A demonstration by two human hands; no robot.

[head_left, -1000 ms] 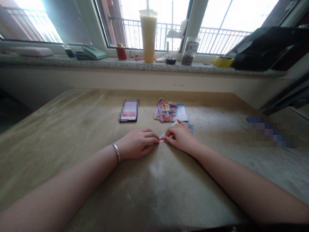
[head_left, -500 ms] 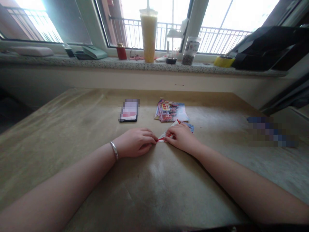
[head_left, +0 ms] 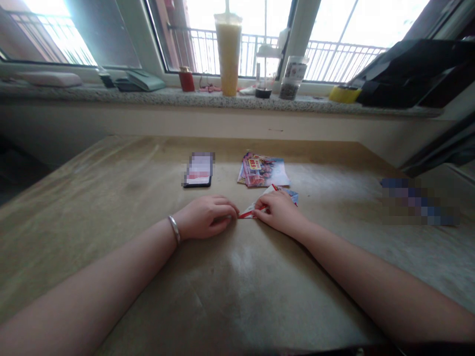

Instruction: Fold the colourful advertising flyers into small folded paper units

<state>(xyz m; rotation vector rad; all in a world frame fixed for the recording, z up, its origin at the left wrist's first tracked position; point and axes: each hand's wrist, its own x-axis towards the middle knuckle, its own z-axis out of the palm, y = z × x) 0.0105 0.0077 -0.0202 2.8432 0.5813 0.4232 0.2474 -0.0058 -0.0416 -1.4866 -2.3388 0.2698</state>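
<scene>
A small folded piece of printed paper point(head_left: 248, 213), red and white with a blue corner, lies on the tan table point(head_left: 111, 198) between my hands. My right hand point(head_left: 279, 210) rests on it with fingers curled, pressing its right part flat. My left hand point(head_left: 206, 215), with a silver bracelet on the wrist, sits just left of the paper's pointed tip, fingers curled and pinched at that tip. Most of the paper is hidden under my right hand.
A stack of colourful printed sheets point(head_left: 262, 171) and a phone point(head_left: 199, 171) lie beyond my hands. A blurred blue object point(head_left: 417, 200) sits at the right. The windowsill holds a tall yellow drink cup point(head_left: 227, 52), a red can point(head_left: 186, 80), jars and a black bag point(head_left: 408, 74).
My left hand has slid slightly left and back along the paper's tip. The right hand stays pressed on the paper.
</scene>
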